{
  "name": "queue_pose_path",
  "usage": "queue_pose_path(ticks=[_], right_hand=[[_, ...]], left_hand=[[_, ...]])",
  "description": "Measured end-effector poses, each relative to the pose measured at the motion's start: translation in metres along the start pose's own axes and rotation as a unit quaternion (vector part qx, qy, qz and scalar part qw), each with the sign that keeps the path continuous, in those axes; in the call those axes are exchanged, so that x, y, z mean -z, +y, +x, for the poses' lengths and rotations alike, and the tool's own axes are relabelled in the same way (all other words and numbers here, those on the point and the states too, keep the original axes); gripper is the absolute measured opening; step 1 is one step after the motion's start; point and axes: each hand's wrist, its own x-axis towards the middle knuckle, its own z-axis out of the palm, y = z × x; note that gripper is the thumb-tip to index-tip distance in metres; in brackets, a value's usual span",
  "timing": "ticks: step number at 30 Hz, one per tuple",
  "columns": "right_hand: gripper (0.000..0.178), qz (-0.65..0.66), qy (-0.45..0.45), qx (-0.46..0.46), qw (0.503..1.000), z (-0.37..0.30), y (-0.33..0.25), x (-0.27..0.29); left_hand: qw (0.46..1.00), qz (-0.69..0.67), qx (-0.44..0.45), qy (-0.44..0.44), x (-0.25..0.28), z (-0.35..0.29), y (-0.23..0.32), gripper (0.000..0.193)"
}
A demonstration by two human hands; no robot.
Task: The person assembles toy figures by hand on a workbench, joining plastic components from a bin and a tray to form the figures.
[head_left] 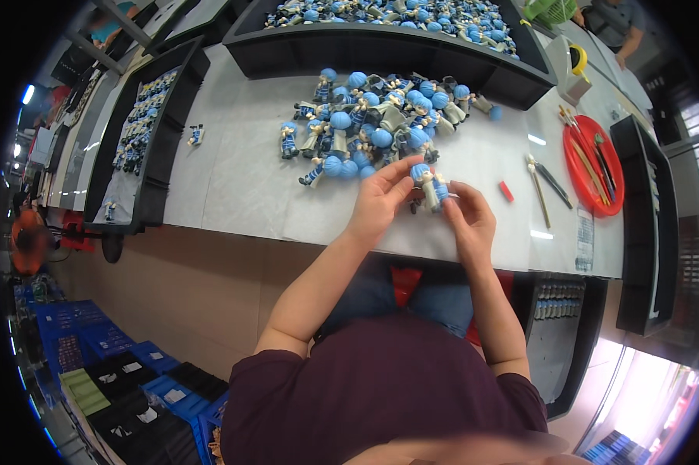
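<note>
**Two-Handed Support of the Figurine [427,186]**

The blue-haired figurine is located between both hands, at the near edge of the counter [241,170]. For good control, one hand should steady the piece while the other adjusts it; light pressure is advisable, as small projecting parts may bend.

The left hand [384,203] reaches in from the left, its thumb and fingers clamped at the head end. The right hand [472,221] opposes it, fingers closed on the right side; the exact contact is partly hidden. Both forearms [311,287] angle inward.

Beyond lies a pile of figurines [339,120], then a large black tray [380,54]. A red block [506,191] and a red dish [578,180] sit to the right.
</note>
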Motion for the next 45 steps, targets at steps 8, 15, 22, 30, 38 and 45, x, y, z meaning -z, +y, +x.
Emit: queue_pose_path(ticks=[8,15,22,30,38,45], right_hand=[[0.024,-0.069,0.076,0.049,0.993,0.001,0.006,-0.001],[0.020,0.023,0.047,0.038,0.998,-0.009,-0.001,0.003],[0.017,0.031,0.021,0.007,0.999,-0.010,0.002,-0.005],[0.018,0.029,0.019,0.019,0.999,-0.014,0.006,-0.002],[0.021,0.066,0.010,0.012,0.998,-0.014,0.003,-0.002],[0.021,0.072,-0.004,0.039,0.997,-0.016,0.009,0.002]], left_hand=[[1.000,-0.010,0.006,0.010,-0.002,0.000,-0.010,0.031],[0.998,0.035,-0.052,0.003,0.000,0.000,-0.008,0.029],[0.998,0.027,-0.048,-0.018,0.000,-0.001,-0.006,0.027],[0.999,0.009,-0.041,-0.024,0.003,-0.001,-0.010,0.026],[1.000,0.002,-0.021,-0.013,0.000,0.001,-0.009,0.027],[1.000,0.010,0.022,-0.008,-0.004,0.003,-0.008,0.027]])
